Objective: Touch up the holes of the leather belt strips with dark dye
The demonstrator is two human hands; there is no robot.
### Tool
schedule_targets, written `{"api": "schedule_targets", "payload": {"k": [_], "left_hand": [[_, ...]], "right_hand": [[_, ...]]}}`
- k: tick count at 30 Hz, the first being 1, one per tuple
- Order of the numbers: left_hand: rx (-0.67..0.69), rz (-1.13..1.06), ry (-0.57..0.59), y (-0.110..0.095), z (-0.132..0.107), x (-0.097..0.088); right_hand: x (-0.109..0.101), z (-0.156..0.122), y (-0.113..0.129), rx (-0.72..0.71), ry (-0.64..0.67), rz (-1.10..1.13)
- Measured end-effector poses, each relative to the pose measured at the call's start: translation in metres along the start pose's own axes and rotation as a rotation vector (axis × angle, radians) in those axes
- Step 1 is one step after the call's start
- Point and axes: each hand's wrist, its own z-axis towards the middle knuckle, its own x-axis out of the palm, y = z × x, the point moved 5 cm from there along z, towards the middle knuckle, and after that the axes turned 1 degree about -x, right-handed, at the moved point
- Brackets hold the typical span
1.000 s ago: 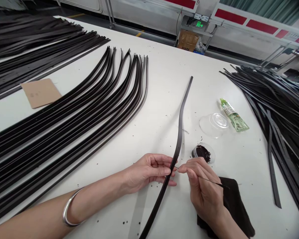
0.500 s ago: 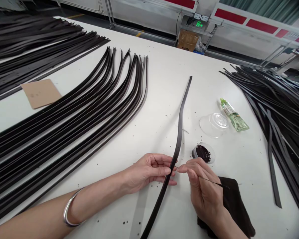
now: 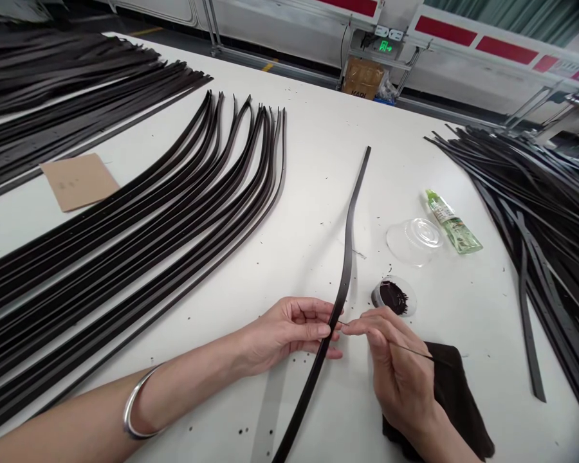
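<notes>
A long dark leather strap (image 3: 350,238) runs from the table's middle toward me, stood on its edge. My left hand (image 3: 289,331) pinches it between thumb and fingers near its lower part. My right hand (image 3: 395,366) is closed on a thin stick-like tool (image 3: 405,350), whose tip touches the strap's edge beside my left fingers. A small round cup of dark paste (image 3: 393,297) stands just beyond my right hand. A dark cloth (image 3: 456,399) lies under my right wrist.
Many dark straps (image 3: 139,225) lie fanned out on the white table (image 3: 313,167) at left, another heap (image 3: 545,193) at right. A clear lid (image 3: 415,239) and a small green bottle (image 3: 452,223) lie past the cup. A cardboard piece (image 3: 80,179) sits at left.
Almost nothing differs. My right hand has shifted very slightly along the strap; the left hand stays in place.
</notes>
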Motion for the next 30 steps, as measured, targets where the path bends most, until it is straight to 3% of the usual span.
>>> {"api": "schedule_targets", "payload": {"k": [5, 9, 14, 23, 27, 30], "left_hand": [[0.013, -0.040, 0.004, 0.001, 0.000, -0.003], [0.051, -0.053, 0.029, -0.001, -0.001, -0.004], [0.032, -0.044, 0.048, 0.002, -0.002, -0.002], [-0.029, -0.027, 0.056, 0.007, -0.005, 0.000], [-0.030, -0.027, 0.000, 0.005, -0.004, -0.002], [-0.030, -0.020, -0.077, 0.005, -0.005, -0.006]], "right_hand": [[-0.012, -0.009, -0.009, 0.202, -0.269, 0.025], [0.003, -0.006, -0.021, 0.392, -0.189, 0.126], [0.010, 0.000, -0.027, 0.497, -0.158, 0.301], [-0.013, 0.032, -0.041, 0.524, -0.223, 0.259], [-0.028, 0.025, -0.044, 0.431, -0.236, 0.258], [-0.045, 0.012, -0.053, 0.456, -0.230, 0.197]]}}
